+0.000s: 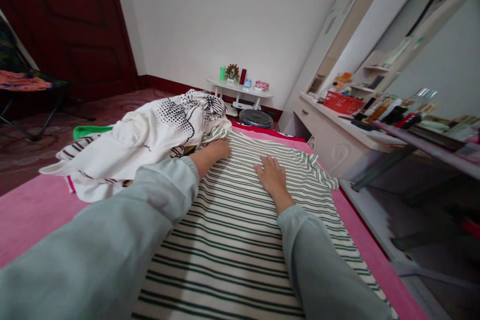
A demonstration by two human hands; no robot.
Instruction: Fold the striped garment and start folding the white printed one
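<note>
A cream shirt with dark stripes [232, 240] lies spread over the pink bed cover [35, 200], its sleeve [313, 162] creased on the right. My left hand [220, 149] is closed on the shirt's fabric near its upper left part; the fingertips are partly hidden. Lower and to the right, my right hand [272, 176] rests flat on the shirt with fingers spread. Close by my left hand, a heap of white clothes [138, 135] with black dotted print lies on the bed, partly behind my left sleeve.
A dresser [326, 132] stands along the right, bearing a red basket [342, 102] and several bottles. At the far wall is a small white table [240, 88] with a round dark lidded item [256, 118] before it. A folding chair [35, 85] stands left near the door [71, 20].
</note>
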